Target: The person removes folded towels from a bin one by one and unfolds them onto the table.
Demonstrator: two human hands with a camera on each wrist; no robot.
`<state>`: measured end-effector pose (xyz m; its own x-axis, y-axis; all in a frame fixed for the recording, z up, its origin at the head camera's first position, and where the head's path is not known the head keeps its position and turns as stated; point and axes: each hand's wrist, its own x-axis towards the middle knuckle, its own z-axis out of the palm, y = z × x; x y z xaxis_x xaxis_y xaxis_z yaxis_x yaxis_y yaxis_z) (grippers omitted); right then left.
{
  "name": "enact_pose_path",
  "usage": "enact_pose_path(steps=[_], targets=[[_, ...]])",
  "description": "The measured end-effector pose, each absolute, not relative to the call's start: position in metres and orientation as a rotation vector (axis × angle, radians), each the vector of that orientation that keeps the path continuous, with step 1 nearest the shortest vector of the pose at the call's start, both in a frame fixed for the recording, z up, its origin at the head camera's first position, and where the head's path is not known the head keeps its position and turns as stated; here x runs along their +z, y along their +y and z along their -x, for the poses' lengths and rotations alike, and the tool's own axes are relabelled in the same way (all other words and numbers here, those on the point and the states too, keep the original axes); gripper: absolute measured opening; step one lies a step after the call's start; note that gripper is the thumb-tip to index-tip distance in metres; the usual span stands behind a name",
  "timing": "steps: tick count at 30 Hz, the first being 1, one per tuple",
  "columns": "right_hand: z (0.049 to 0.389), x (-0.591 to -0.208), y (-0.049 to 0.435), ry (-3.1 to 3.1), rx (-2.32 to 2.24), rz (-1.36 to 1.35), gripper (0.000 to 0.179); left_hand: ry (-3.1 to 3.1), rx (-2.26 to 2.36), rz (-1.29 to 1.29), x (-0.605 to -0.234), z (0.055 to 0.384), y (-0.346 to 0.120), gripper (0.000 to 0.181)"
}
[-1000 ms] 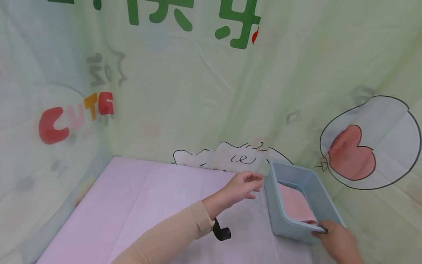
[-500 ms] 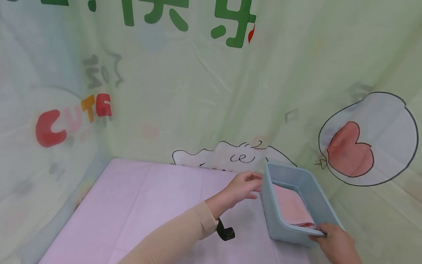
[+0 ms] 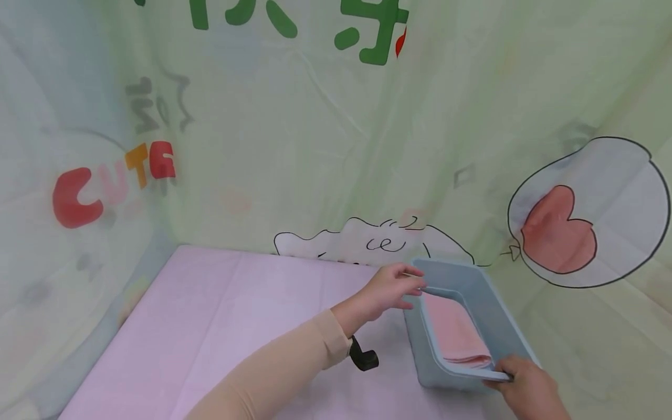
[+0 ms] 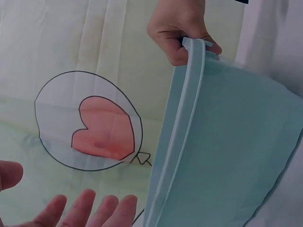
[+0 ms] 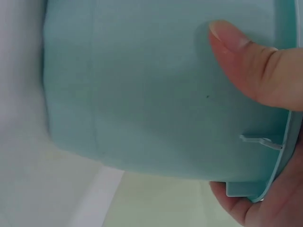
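Note:
A light blue plastic bin (image 3: 417,356) stands at the right side of the table, and a folded pink cloth (image 3: 454,329) lies inside it. My right hand (image 3: 530,385) grips the bin's near rim; the right wrist view shows its thumb (image 5: 258,71) against the bin wall. Fingers loosely extended, my left hand (image 3: 391,289) is at the bin's far left rim and overlaps it in the head view. Nothing is held in that hand. In the left wrist view its fingertips (image 4: 83,208) appear beside the bin's rim, apart from it.
A pale pink cover (image 3: 252,326) lies over the table. Printed curtains (image 3: 294,146) hang behind and at both sides, close to the bin at the right. A black strap piece (image 3: 362,356) sticks out below my left wrist.
The bin, with the pink cloth inside, has shifted left and slightly nearer, my right hand moving with it. My left hand has moved a little right, now overlapping the rim.

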<state>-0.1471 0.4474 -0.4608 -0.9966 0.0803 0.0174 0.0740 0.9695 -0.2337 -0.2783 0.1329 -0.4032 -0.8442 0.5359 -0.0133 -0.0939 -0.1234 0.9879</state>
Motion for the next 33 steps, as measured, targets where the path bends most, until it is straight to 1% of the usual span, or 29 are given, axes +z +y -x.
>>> enact_pose_path(steps=[10,15,20,22,33], targets=[[0.134,-0.461,0.433,-3.112,0.383,0.116,0.026,1.631,2.028,-0.436,-0.399,0.284,0.142,0.021],[0.128,-0.46,0.427,-3.104,0.383,0.111,0.026,1.568,2.047,-0.405,-0.396,0.288,0.149,0.019],[0.124,-0.459,0.417,-3.138,0.399,0.148,0.023,1.6,2.032,-0.381,-0.395,0.289,0.156,0.016],[0.121,-0.46,0.414,-3.139,0.41,0.17,0.023,1.623,2.02,-0.377,-0.395,0.289,0.158,0.017],[0.11,-0.468,0.408,-3.074,0.396,0.096,0.031,1.643,2.051,-0.246,-0.395,0.29,0.174,0.026]])
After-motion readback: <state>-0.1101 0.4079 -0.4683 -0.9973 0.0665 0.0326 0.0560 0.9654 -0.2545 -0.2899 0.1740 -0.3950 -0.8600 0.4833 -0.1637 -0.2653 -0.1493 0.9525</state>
